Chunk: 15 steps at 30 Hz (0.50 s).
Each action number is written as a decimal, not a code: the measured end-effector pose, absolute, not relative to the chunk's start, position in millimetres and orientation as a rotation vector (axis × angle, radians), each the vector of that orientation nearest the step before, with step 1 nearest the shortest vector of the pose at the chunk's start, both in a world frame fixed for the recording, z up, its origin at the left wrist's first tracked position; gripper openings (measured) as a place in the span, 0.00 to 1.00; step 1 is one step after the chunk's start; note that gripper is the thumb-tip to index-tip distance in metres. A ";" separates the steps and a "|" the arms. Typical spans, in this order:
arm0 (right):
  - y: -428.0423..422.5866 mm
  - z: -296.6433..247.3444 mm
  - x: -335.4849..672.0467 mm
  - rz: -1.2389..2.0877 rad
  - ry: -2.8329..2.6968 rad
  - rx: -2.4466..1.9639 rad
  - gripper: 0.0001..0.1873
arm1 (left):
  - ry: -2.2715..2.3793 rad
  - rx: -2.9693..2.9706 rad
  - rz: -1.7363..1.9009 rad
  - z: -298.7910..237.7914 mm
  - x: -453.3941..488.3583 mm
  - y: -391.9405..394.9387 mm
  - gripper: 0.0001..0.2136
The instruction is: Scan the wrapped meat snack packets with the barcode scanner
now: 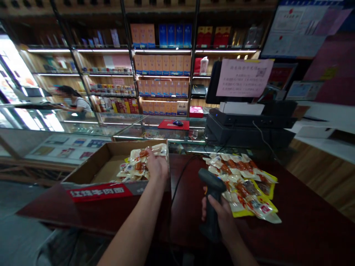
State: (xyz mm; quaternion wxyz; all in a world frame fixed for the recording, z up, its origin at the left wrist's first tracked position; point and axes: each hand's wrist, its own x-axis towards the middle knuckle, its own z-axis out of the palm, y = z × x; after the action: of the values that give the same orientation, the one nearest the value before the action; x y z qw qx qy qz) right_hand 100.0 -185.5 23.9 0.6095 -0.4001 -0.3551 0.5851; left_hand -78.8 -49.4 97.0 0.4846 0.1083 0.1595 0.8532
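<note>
My right hand (217, 210) is wrapped round the handle of a dark barcode scanner (212, 181), whose head points up and left. My left hand (157, 164) reaches into the right end of an open cardboard box (91, 162). Its fingers close on the edge of a clear vacuum-sealed food packet (143, 152) with reddish-brown contents; part of the grip is hidden. Similar packets (133, 170) lie under it in the box. Beyond the scanner, to its right, a pile of more sealed packets (244, 184), some yellow-edged, lies on the dark red table (299, 221).
A black cable (180, 181) runs across the table between box and scanner. Behind stand a glass counter (133, 127), a mouse (178, 123) on a red mat, and a monitor (213, 83) with a pink notice. Another person (80, 103) sits at the far left. Shelves hold boxed goods.
</note>
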 end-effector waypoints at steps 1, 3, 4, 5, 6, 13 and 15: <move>-184.6 24.7 98.4 1.356 -0.827 -0.905 0.22 | 0.408 0.222 2.125 95.8 -89.5 -46.8 0.13; -184.0 25.4 96.2 1.361 -0.835 -0.894 0.23 | 0.465 0.172 2.187 88.4 -106.0 -44.5 0.15; -184.2 25.5 95.5 1.359 -0.837 -0.899 0.22 | 0.501 0.185 2.193 83.8 -111.4 -44.6 0.16; -184.6 25.4 95.0 1.353 -0.838 -0.908 0.22 | 0.539 0.225 2.190 79.5 -115.0 -45.5 0.17; -185.2 25.0 94.9 1.348 -0.841 -0.918 0.22 | 0.573 0.283 2.184 76.2 -116.7 -46.9 0.19; -189.2 18.9 107.1 1.263 -0.822 -0.966 0.21 | 0.499 0.549 2.141 73.6 -77.6 -60.8 0.09; -191.5 15.0 117.8 1.208 -0.785 -0.993 0.20 | 0.540 0.685 1.924 65.4 -52.1 -65.2 0.07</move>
State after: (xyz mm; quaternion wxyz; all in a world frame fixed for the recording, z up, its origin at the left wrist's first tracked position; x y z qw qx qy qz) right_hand 117.8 -191.5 15.0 0.6411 -0.4357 -0.3442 0.5298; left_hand -52.1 -65.2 65.4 0.4923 0.2821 0.2227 0.7928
